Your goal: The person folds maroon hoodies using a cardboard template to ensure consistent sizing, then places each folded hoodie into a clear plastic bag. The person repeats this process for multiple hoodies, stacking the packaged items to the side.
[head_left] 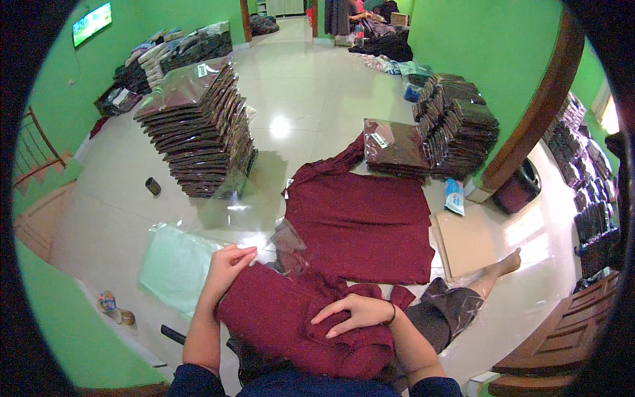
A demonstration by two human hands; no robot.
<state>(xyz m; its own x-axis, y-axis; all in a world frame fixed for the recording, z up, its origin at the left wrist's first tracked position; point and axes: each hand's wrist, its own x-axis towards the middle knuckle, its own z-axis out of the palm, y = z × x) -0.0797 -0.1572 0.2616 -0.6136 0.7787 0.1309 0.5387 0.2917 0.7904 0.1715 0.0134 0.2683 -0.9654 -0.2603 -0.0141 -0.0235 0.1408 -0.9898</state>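
From the head view, my left hand [228,259] pinches the edge of a clear, glossy plastic bag [248,212]. My right hand [354,313] lies spread flat on a soft maroon shirt [284,317] folded on my lap. Another maroon shirt [360,225] lies flat on the shiny tiled floor [311,99], beside tall stacks of bagged shirts [198,126].

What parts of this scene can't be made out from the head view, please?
- Left hand fingertips: curled over the clear plastic bag edge.
- Folded maroon garment: its near edge is cut off by the frame's bottom.
- Small dark object on the floor: too small to identify.
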